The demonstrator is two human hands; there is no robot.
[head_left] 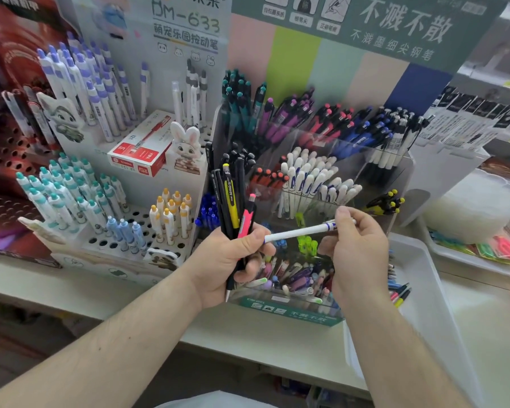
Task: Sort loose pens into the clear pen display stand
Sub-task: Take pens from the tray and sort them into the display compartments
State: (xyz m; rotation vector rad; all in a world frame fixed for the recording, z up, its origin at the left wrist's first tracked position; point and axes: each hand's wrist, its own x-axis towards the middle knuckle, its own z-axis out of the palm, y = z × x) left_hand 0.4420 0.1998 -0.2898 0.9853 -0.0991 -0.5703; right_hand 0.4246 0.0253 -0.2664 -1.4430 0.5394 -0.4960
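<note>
My left hand (233,260) grips an upright bundle of pens (233,198): black ones, one yellow and black, one pink. My right hand (357,248) pinches a white pen (301,232) with a blue mark, held almost level between the two hands, its far end touching my left hand. Both hands hover in front of the clear pen display stand (351,148), whose tiered compartments hold teal, purple, red, blue, white and orange pens. A white-pen compartment (312,184) sits just behind the held white pen. The stand's low front section (295,278) holds mixed pens, partly hidden by my hands.
A white perforated stand (124,231) with many white pens fills the left. A red pen box (142,148) lies on it. A white tray (418,290) with a few loose pens sits at the right on the shelf (248,328). Packaged goods lie far right.
</note>
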